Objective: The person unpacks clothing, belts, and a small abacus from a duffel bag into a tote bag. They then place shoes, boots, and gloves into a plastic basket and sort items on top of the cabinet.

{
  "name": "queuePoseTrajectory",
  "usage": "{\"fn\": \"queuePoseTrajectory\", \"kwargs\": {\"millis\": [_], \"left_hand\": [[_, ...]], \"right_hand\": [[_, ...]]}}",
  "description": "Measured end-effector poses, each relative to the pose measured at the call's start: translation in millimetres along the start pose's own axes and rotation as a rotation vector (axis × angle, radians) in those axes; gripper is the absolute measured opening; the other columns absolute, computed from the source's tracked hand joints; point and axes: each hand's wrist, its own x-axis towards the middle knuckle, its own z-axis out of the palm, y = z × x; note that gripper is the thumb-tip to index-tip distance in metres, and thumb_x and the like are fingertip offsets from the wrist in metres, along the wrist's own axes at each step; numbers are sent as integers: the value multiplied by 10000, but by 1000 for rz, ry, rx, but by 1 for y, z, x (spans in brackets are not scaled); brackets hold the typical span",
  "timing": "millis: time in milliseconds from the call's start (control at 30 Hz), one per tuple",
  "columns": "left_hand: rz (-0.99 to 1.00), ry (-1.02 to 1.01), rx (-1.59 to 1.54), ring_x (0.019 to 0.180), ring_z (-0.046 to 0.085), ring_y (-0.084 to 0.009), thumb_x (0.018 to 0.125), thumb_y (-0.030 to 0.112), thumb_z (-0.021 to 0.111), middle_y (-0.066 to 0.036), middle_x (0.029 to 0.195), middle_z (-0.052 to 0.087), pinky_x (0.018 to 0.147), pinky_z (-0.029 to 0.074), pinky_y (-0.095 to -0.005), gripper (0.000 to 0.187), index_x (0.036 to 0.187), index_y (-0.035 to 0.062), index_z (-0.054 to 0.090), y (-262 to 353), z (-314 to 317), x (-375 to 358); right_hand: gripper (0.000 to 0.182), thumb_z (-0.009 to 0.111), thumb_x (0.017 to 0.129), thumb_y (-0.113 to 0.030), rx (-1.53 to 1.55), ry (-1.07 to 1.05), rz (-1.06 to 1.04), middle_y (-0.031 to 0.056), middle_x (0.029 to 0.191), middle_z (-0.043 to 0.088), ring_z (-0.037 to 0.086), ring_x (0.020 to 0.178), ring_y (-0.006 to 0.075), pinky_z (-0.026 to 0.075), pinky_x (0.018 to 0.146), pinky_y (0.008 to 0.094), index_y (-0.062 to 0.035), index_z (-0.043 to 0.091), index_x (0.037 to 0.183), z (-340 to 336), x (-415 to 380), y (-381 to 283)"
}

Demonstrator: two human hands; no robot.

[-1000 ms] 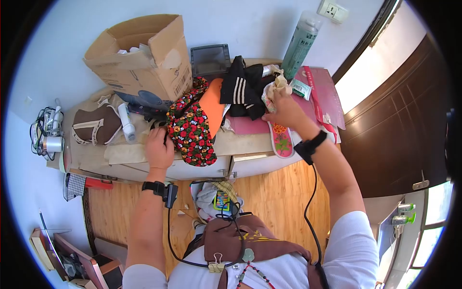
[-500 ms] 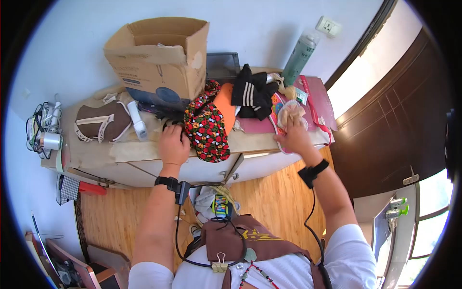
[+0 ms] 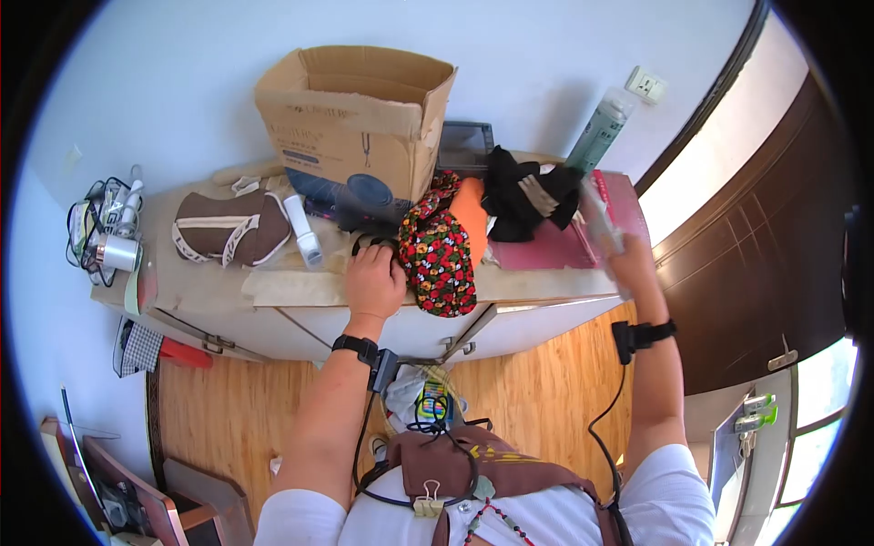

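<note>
My right hand (image 3: 630,264) is closed on a flat, pale thing (image 3: 597,215), blurred and seen nearly edge-on, at the right end of the cabinet top. A black cloth item with pale stripes (image 3: 532,195) lies just left of it. My left hand (image 3: 375,280) rests at the cabinet's front edge, fingers curled by a dark strap-like thing (image 3: 371,242); what they hold is mostly hidden. Touching that hand's right side, a flowered cloth cap (image 3: 439,255) hangs over the edge, with an orange piece (image 3: 466,218) beside it.
Behind my left hand stands an open cardboard box (image 3: 364,136). A brown pouch (image 3: 229,227) and a white bottle (image 3: 303,235) lie left. A green spray can (image 3: 601,132) stands at the back right near a pink mat (image 3: 628,205). A dark door (image 3: 746,237) is at right.
My right hand has lifted the pale, pink-edged thing off the mat and tilted it edge-on. The black cloth has shifted slightly. My left hand stays beside the flowered cap; the whole view has moved.
</note>
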Motion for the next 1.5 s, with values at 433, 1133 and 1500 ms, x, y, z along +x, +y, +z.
{"fn": "queuePoseTrajectory", "kwargs": {"millis": [433,1133,1500], "left_hand": [[-7,-28,-2,805,534,-301,722,117,555,-115,811,570,702,414,-410,118,802,32,572,2,-1,1],[-1,25,-27,804,534,-295,730,126,549,-109,805,568,707,416,-405,97,783,46,565,0,-1,-1],[-339,-25,-488,811,605,-317,808,234,587,-150,854,645,727,476,-390,225,896,32,634,-20,20,2]], "right_hand": [[705,655,720,-266,-58,-28,-233,296,1130,541,555,1024,412,471,858,442,73,379,1272,119,83,-40],[470,686,595,-188,298,164,117,246,842,643,653,799,323,505,702,416,100,589,953,105,99,-57],[376,677,691,-91,826,292,4,106,855,652,604,714,165,480,660,304,42,606,1035,-67,35,-22]]}}
